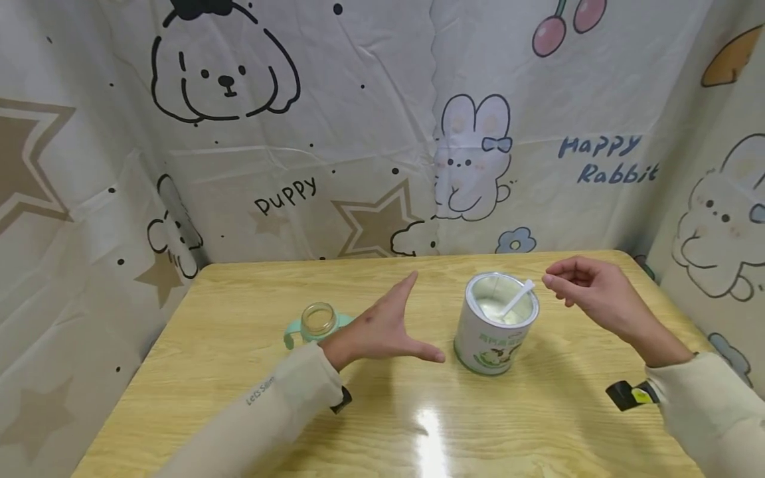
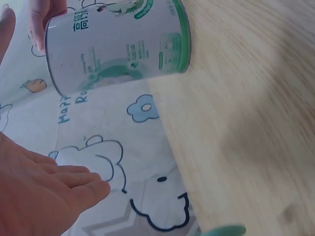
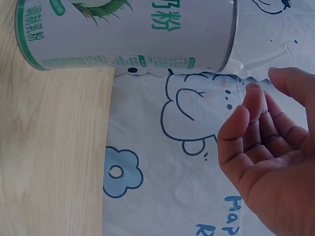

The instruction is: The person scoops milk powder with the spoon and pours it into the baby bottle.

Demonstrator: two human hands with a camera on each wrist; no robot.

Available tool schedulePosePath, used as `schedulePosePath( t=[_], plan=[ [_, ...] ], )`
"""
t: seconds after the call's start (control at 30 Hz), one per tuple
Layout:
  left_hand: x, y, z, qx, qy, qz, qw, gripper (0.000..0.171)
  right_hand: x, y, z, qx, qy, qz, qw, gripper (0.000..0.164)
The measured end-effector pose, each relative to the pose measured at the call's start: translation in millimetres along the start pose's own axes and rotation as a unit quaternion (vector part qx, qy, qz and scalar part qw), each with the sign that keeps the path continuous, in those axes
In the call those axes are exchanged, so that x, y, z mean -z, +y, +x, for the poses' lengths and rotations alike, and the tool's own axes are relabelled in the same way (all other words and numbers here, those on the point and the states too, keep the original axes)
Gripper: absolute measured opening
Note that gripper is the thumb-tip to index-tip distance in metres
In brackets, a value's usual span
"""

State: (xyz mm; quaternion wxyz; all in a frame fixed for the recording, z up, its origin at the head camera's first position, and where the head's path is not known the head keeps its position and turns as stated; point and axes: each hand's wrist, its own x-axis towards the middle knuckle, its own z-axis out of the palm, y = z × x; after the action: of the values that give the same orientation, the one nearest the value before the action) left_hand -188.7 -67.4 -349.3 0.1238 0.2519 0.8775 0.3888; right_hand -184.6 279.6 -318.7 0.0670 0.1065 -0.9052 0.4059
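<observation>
**Open can (image 1: 487, 348) upright on table (image 1: 239, 411), btwn 2 hands**

Can: white cyl. w/ silvery rim, green band at base, green Chinese lettering incl. 奶粉 (milk powder), green/white pic low on front. Top open; pale powder (image 1: 491, 309) inside, white scoop (image 1: 517, 298) leaning in it, handle end up near R side of rim. Stands R of ctr.

L hand (image 1: 382, 328): just L of can, not touching; thumb & fingers spread wide apart. R hand (image 1: 588, 292): just R of can, near scoop handle; fingers loosely curled, thumb tip apart from fingertips, nothing held.

Count: 1 can, 1 scoop, 2 hands, 1 bottle (image 1: 319, 319) (open top, amber-ish neck, 2 mint-green handles visible) L of can, partly hidden by L hand/wrist. Table: 1, wood-grain. Behind: printed cloth (image 1: 370, 119) w/ 1 "puppy" & 1 "Happy Rabbit".
</observation>
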Motion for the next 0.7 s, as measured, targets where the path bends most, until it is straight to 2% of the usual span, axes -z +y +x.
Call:
schedulePosePath(
  t=[0.1,0.33,0.7],
  plan=[
    [-5.5,1.2,3.4,0.004,0.007,-0.008,0.9999,0.135,-2,1,-1,-0.002,-0.001,-0.005,1.0,0.032],
    [-22.2,2.6,16.3,-0.01,0.032,-0.021,0.9992,0.133,-2,2,-3,-0.02,0.005,-0.027,0.999,0.035],
    [-38.2,6.0,35.3,-0.035,0.05,-0.059,0.9964,0.126,-12,-9,6,-0.067,-0.032,-0.02,0.997,0.045]
  ],
)
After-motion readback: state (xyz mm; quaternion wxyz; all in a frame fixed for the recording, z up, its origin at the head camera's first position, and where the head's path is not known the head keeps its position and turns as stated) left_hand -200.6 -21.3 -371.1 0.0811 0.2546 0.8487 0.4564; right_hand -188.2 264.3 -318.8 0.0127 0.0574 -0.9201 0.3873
